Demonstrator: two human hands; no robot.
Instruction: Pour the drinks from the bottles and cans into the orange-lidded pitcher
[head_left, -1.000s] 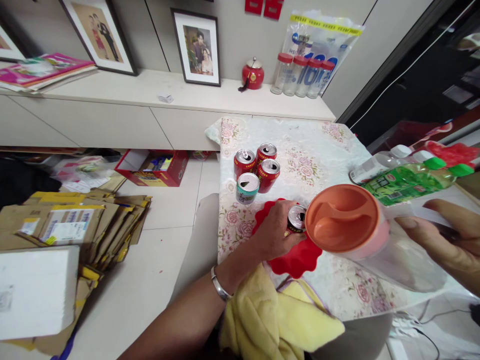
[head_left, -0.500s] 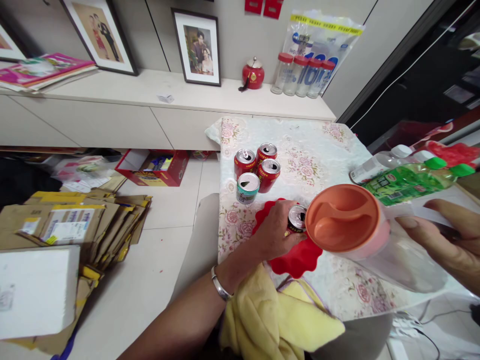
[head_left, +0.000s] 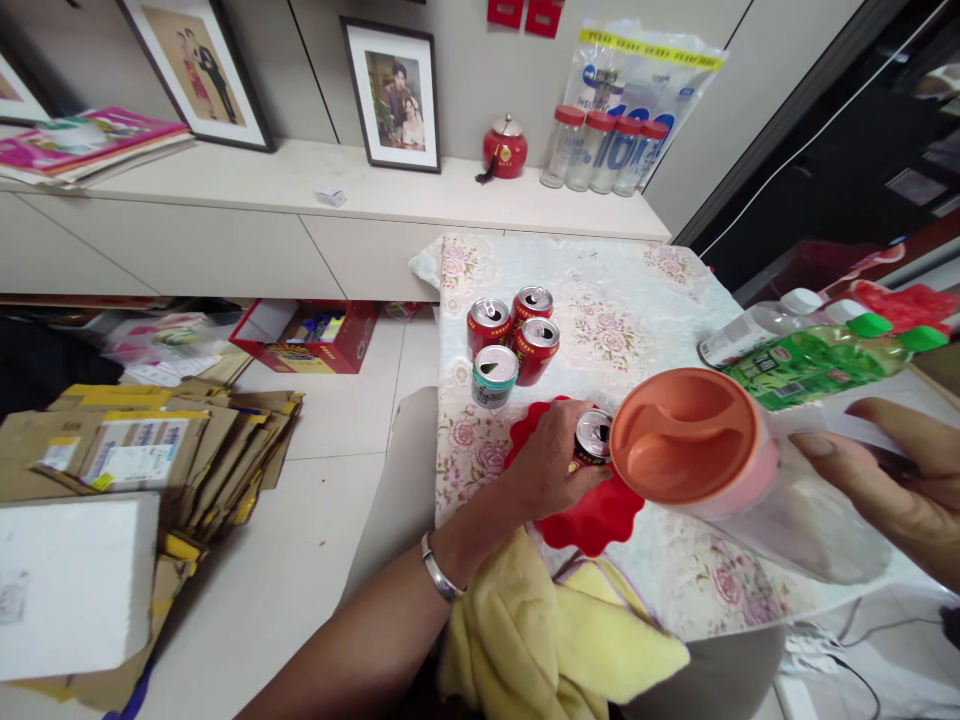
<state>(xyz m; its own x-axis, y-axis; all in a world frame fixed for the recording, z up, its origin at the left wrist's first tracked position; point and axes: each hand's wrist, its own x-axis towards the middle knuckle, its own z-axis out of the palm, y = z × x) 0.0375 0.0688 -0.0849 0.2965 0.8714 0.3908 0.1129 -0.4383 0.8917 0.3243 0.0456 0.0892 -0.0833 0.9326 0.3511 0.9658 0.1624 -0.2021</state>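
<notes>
My left hand (head_left: pixel 556 462), with a silver bangle (head_left: pixel 441 567) on its wrist, is wrapped round an opened drink can (head_left: pixel 594 436) over a red scalloped dish (head_left: pixel 592 525). On the right, my right hand (head_left: pixel 892 480) grips the handle of a clear plastic pitcher (head_left: pixel 802 520), which is tilted so that its orange lid (head_left: pixel 684 437) leans toward the can. The lid's near edge sits right beside the can top; whether they touch I cannot tell. Liquid flowing between them is not visible. A yellow cloth (head_left: pixel 555 640) lies below my left forearm.
Several opened cans stand together, red ones (head_left: pixel 537 352) and a shorter teal one (head_left: pixel 495 377). Green-capped bottles (head_left: pixel 817 365) lie at the table's right edge. Behind the flowered tablecloth (head_left: pixel 607 290), a white cabinet (head_left: pixel 247 190) carries frames and jars. Flattened cardboard boxes (head_left: pixel 187 460) fill the left floor.
</notes>
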